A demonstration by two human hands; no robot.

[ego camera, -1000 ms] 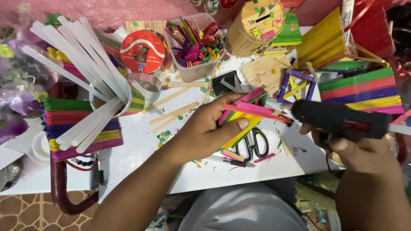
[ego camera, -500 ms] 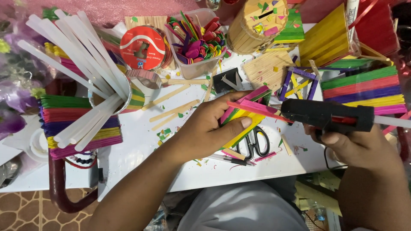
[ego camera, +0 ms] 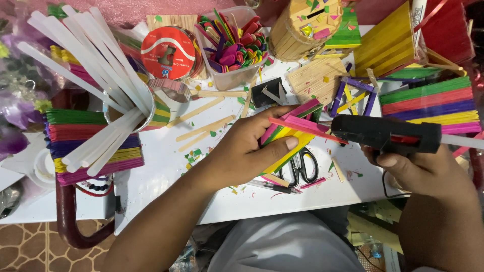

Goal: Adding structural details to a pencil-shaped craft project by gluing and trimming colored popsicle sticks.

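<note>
White craft table (ego camera: 161, 166) is a total mess, tin (ego camera: 132, 108) of clear glue sticks at 9 o'clock, tub (ego camera: 237, 75) of coloured sticks at 12, my left hand (ego camera: 242, 151) clamped on the stick panel (ego camera: 292, 136) dead centre, right hand (ego camera: 428, 171) wrapped round the glue gun (ego camera: 385, 133) at 3, nozzle so near my fingertips (ego camera: 291, 143) I reckon I could burn them.
</note>
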